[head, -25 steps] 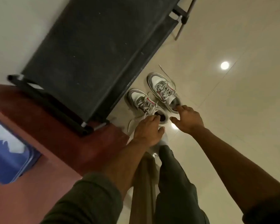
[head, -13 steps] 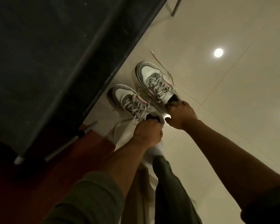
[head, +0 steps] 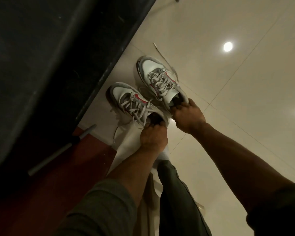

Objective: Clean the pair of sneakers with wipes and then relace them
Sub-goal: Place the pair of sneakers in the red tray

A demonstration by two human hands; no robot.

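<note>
The two sneakers sit side by side on the shiny floor (head: 245,116), right next to a big dark thing (head: 49,57) that may be a desk or a rack. Their toes point away from the person. The left hand (head: 153,135) has its fingers curled into the heel opening of the left sneaker (head: 131,101). The right hand (head: 187,114) grips the heel opening of the right sneaker (head: 158,77) the same way, thumb on the outside. The heel is a good spot to grab, because the rim is stiff and one hand can carry a whole shoe by it. I think the person wants to pick both shoes up together and take them somewhere easier to clean. The laces (head: 160,79) are in the holes but loose, and the ends trail on the floor, so they could drag or snag. No wipes are in view. The cleaning looks not yet begun.
</note>
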